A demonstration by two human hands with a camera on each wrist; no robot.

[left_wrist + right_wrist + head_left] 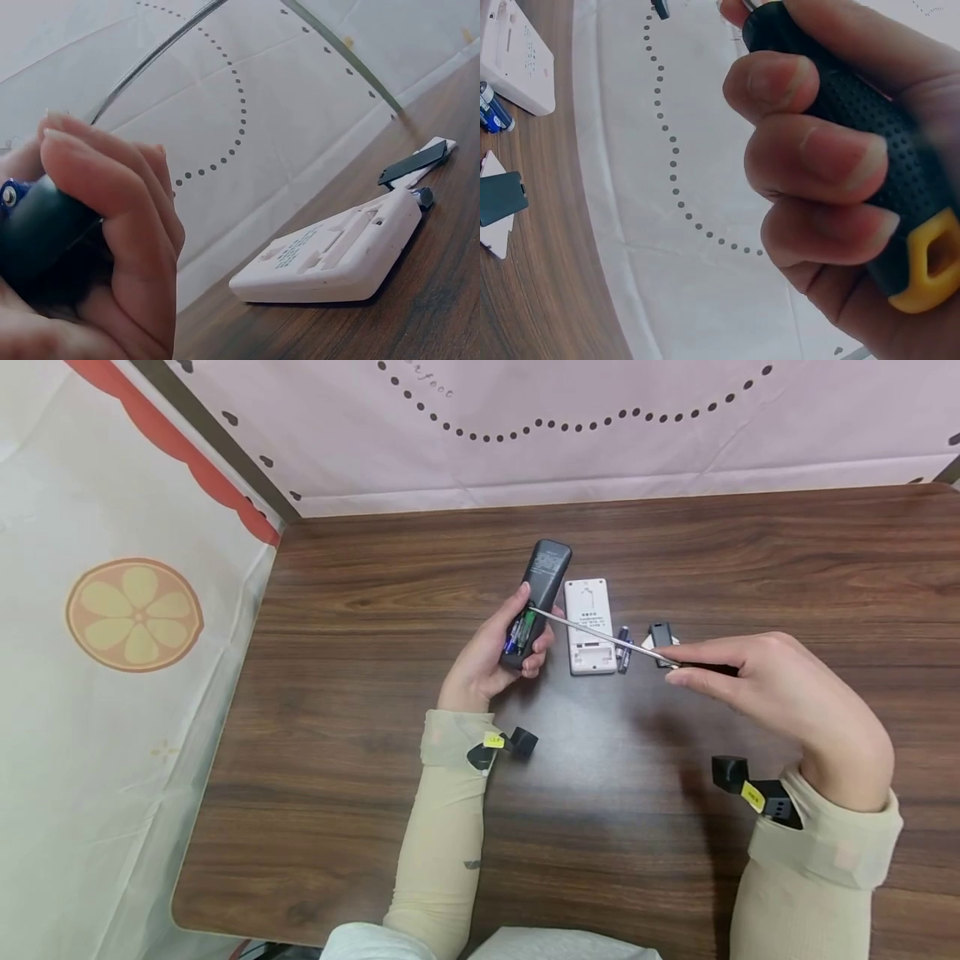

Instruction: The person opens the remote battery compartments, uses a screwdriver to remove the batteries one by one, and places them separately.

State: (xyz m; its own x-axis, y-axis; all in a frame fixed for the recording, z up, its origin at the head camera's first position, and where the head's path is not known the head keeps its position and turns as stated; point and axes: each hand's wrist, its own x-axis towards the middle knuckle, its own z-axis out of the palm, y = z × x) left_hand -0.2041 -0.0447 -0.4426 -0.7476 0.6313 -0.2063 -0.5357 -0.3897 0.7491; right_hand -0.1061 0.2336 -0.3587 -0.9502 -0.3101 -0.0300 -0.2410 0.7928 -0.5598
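A black remote control (549,564), back side up and its battery bay uncovered, is gripped by my left hand (486,656). Green and blue batteries (522,633) lie in that bay. My right hand (798,697) holds a screwdriver (596,632) by its handle; the long metal shaft reaches across to the upper end of the batteries. In the right wrist view the fingers curl round the dark textured handle (877,131), which has a yellow end. Fingers hide most of the black remote in the left wrist view.
A white remote control (588,606) lies face down right of the left hand, its battery bay uncovered. Two loose batteries (623,652) sit beside it. Farther right, a dark battery cover (661,633) lies on a white piece (431,154). A patterned cloth (525,468) hangs behind the table.
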